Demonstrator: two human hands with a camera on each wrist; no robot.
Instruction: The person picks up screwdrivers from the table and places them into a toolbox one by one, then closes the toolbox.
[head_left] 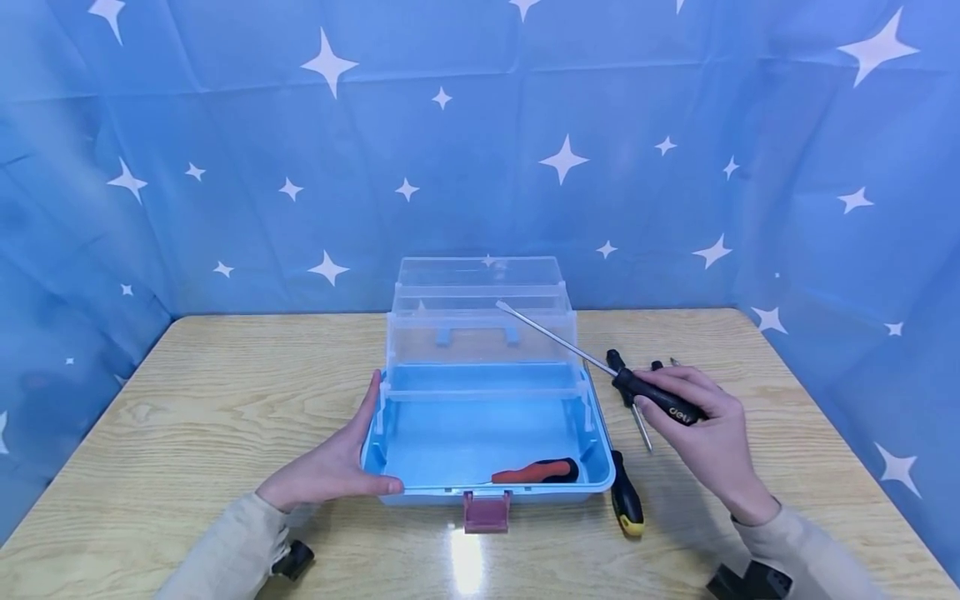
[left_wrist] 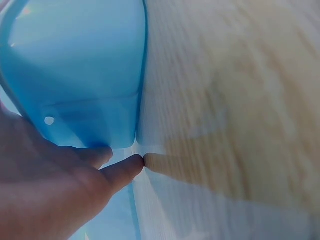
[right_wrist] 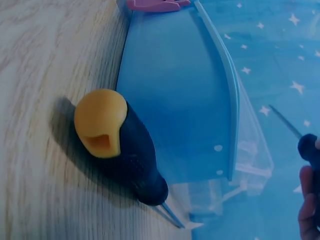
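A light blue toolbox (head_left: 487, 433) sits on the table with its clear lid (head_left: 483, 333) raised at the back. My left hand (head_left: 337, 467) rests against the box's left front corner, thumb along the front and straight fingers along the side. Over the right side of the box, my right hand (head_left: 708, 425) holds a flathead screwdriver (head_left: 663, 400) by its black handle, the blade slanting up and left. Inside the box lies a red and black screwdriver (head_left: 536, 472). Beside the right wall is a black and yellow screwdriver (head_left: 627, 500), large in the right wrist view.
Another black-handled screwdriver (head_left: 626, 396) lies behind the right hand, partly covered. Small dark and metal tips (head_left: 657, 365) show farther back. A purple latch (head_left: 486, 512) hangs from the box front. Blue star-patterned cloth (head_left: 480, 167) surrounds the wooden table (head_left: 247, 400).
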